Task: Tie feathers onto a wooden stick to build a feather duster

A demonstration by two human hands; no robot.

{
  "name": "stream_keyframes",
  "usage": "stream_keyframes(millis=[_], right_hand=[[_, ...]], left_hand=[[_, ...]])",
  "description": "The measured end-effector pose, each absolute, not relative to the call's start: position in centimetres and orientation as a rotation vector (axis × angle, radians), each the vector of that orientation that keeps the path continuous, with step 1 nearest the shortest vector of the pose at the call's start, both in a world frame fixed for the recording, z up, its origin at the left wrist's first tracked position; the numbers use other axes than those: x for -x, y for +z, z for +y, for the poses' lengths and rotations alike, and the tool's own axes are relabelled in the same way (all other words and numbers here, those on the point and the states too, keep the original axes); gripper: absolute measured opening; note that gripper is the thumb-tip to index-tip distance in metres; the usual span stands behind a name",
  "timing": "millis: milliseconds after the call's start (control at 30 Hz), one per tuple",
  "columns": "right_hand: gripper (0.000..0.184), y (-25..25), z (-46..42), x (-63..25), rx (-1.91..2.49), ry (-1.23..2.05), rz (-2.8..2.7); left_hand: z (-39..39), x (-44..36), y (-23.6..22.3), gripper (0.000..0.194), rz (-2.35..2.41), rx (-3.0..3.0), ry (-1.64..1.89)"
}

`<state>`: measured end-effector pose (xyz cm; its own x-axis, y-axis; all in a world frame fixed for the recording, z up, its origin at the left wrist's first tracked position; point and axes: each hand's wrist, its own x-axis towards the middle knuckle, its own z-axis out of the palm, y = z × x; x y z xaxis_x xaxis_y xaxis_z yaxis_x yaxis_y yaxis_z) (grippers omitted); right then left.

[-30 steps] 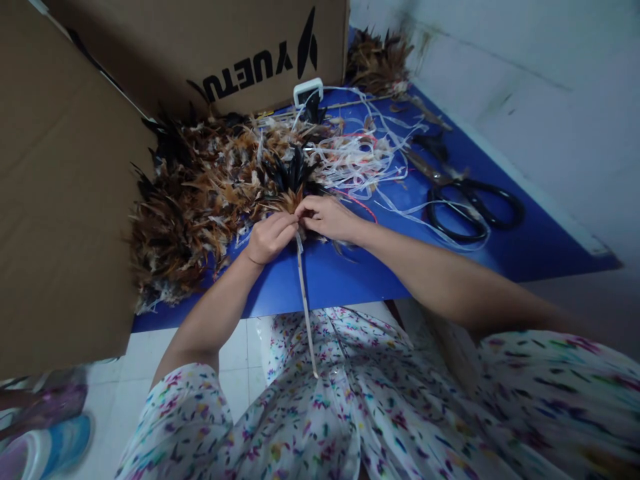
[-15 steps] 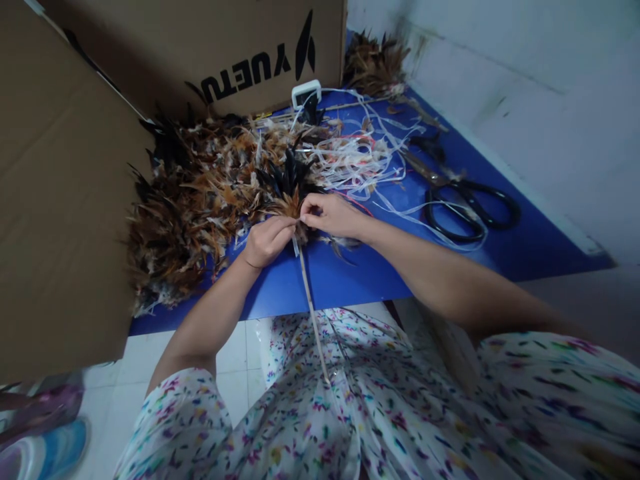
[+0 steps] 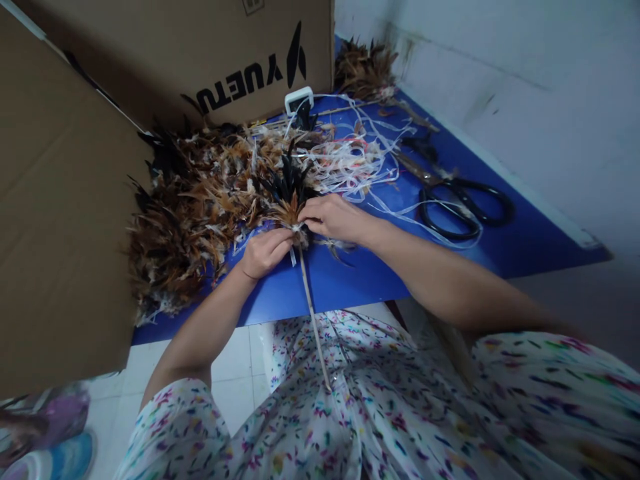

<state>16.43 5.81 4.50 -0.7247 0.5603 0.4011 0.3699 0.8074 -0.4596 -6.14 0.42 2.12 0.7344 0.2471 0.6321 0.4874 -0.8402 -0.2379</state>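
A feather duster (image 3: 289,190) with black and brown feathers at the far end of a thin stick (image 3: 311,308) lies between my hands. The near end of the stick rests against my patterned clothing. My left hand (image 3: 269,252) is closed, its fingertips pinching the base of the feathers from the left. From the right, my right hand (image 3: 334,217) grips the duster with bent fingers just above the white binding (image 3: 297,228). A short strip of white plastic string hangs under the binding. Exactly what each fingertip pinches is partly hidden.
Loose brown feathers (image 3: 200,193) are heaped at the left on the blue table (image 3: 360,280). Tangled white string (image 3: 350,163) lies behind my right hand, black-handled scissors (image 3: 450,200) to its right. Cardboard boxes (image 3: 165,53) stand behind and left. Another person's hand (image 3: 23,430) shows lower left.
The fingertips, which met at the binding, have drawn apart. My left hand is slightly lower and my right hand's fingers now lie over the feather base. The view has shifted slightly.
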Motion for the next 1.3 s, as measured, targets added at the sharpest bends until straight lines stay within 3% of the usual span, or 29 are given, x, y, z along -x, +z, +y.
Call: stream_keyframes(millis=[867, 1300], right_hand=[[0.02, 4.3, 5.5, -15.8, 0.893, 0.401, -2.631], [0.02, 3.5, 5.7, -14.9, 0.907, 0.362, -2.601]], left_hand=[[-0.3, 7.4, 2.7, 0.014, -0.658, 2.698, -0.842], [-0.7, 7.6, 2.9, 0.015, -0.662, 2.689, -1.105]])
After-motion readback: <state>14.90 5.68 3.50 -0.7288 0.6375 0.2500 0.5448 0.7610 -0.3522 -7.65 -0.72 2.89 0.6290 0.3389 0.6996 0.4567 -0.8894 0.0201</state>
